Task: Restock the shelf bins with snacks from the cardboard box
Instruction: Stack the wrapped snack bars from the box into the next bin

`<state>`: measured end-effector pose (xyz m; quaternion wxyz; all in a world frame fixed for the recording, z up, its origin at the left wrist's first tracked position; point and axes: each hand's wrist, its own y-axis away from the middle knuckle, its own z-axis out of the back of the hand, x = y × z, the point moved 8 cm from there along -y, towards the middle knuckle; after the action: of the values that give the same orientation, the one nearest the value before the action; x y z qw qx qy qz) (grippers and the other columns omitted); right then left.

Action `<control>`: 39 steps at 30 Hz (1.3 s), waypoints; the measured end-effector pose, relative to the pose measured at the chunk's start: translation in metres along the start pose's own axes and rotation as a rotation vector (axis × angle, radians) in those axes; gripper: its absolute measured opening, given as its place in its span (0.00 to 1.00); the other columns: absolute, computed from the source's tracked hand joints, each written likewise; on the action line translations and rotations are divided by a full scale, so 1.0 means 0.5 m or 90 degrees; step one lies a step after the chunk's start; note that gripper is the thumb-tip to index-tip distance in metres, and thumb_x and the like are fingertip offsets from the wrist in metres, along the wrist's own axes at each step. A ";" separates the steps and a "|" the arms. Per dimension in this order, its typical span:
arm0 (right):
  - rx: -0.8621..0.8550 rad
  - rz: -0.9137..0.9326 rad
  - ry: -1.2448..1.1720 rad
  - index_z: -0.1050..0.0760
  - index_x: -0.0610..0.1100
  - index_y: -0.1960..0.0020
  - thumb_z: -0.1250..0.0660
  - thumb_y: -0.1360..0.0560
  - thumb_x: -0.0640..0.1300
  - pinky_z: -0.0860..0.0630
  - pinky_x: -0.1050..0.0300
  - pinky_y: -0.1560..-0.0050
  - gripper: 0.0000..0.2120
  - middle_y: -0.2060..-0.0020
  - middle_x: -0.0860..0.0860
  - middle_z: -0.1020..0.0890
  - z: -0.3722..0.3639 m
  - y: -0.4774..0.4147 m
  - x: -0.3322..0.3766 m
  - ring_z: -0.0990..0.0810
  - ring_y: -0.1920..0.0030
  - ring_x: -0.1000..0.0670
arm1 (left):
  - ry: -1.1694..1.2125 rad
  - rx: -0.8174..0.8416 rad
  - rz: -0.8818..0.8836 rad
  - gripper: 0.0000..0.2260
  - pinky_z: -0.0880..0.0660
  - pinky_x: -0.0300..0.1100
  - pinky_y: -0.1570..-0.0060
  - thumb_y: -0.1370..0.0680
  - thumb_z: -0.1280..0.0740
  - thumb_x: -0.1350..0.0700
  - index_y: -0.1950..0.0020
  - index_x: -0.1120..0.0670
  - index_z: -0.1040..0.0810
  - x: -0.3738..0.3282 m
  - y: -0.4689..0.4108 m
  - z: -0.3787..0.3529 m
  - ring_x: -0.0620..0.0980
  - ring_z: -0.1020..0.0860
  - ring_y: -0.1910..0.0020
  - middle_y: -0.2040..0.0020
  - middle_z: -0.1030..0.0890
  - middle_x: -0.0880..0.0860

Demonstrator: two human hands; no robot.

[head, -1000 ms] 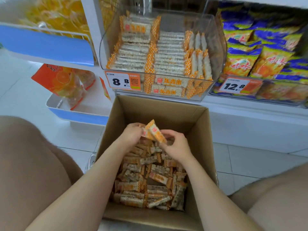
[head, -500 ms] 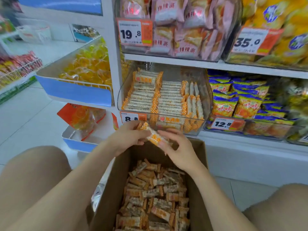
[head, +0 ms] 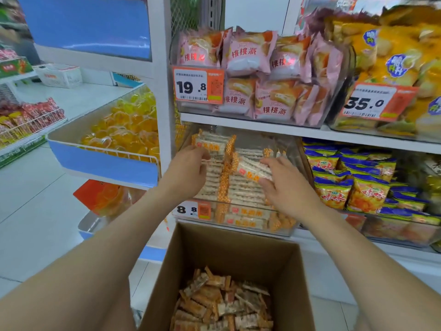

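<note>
- Bright, even light; shadows are weak.
- Soft glare lies on the blue panel at 11 o'clock and on the clear bin wall near the centre.
- Yellow bags at 2 o'clock are smeared by blur.
- The shelf edge bends toward 3 o'clock.

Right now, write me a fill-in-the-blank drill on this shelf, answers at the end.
The right hand holds a snack bar over the clear bin priced ___.
The pink packets above carry a tag reading ___.
The box below, full of more bars, is made of ___.
Missing: 8.8; 19.8; cardboard.
</note>
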<state>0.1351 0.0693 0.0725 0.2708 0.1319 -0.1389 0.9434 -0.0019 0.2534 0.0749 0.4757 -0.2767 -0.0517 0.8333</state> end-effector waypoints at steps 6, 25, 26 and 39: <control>0.030 -0.048 0.074 0.32 0.42 0.25 0.36 0.15 0.49 0.23 0.40 0.38 0.22 0.29 0.42 0.30 -0.062 -0.096 -0.018 0.25 0.32 0.37 | -0.185 0.079 -0.008 0.23 0.22 0.57 0.41 0.24 0.34 0.72 0.30 0.58 0.24 0.047 -0.112 -0.092 0.63 0.23 0.37 0.34 0.26 0.59; -0.058 -0.005 0.071 0.35 0.49 0.23 0.34 0.17 0.43 0.29 0.41 0.34 0.24 0.31 0.45 0.27 -0.070 -0.128 -0.013 0.29 0.31 0.37 | -0.312 -0.046 -0.014 0.22 0.32 0.50 0.36 0.26 0.35 0.72 0.33 0.60 0.26 0.013 -0.169 -0.059 0.62 0.29 0.34 0.35 0.25 0.61; -0.055 0.010 0.074 0.35 0.50 0.23 0.34 0.17 0.43 0.28 0.41 0.34 0.24 0.31 0.46 0.27 -0.078 -0.131 -0.006 0.29 0.31 0.37 | -0.280 -0.054 -0.003 0.22 0.31 0.49 0.40 0.27 0.35 0.74 0.33 0.61 0.26 0.015 -0.171 -0.058 0.62 0.26 0.36 0.35 0.25 0.62; -0.103 0.005 -0.182 0.37 0.50 0.19 0.29 0.19 0.45 0.24 0.47 0.36 0.31 0.32 0.46 0.28 -0.141 -0.238 0.044 0.19 0.43 0.42 | -0.215 0.094 -0.008 0.28 0.44 0.55 0.24 0.22 0.36 0.66 0.22 0.61 0.35 0.029 -0.145 -0.097 0.59 0.43 0.21 0.25 0.34 0.61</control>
<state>0.1698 0.2001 0.0371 0.2542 0.2420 -0.2520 0.9018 0.0727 0.2961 0.0537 0.4844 -0.0971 -0.0714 0.8665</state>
